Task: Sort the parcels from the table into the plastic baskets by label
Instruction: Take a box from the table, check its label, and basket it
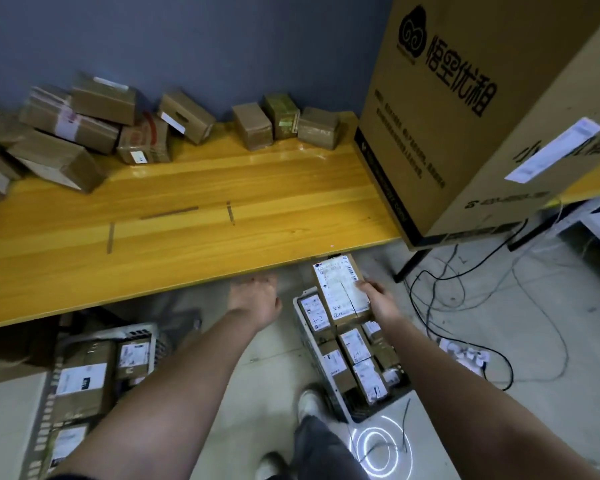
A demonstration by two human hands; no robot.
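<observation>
Cardboard parcel point(343, 292), flat and rectangular, white label up with a crease through it, sits in my right grip point(378, 299), fingers closed round its right edge. I hold it just above the right basket point(303, 303) on the floor. Left grip point(257, 299) is empty, fingers loosely curled, hanging below the desk point(187, 209) edge.

Progress, judged: roughly midway. Right basket holds several small boxes packed label-up in rows; left basket point(142, 332), grey slotted plastic, holds a few larger ones. Still unsorted on the desk: a heap of brown boxes point(70, 133) at the left back and three small boxes point(281, 124) by the wall.

Desk is glossy yellow wood, tape strips stuck on it. A big printed carton point(465, 116) stands at its right end.
</observation>
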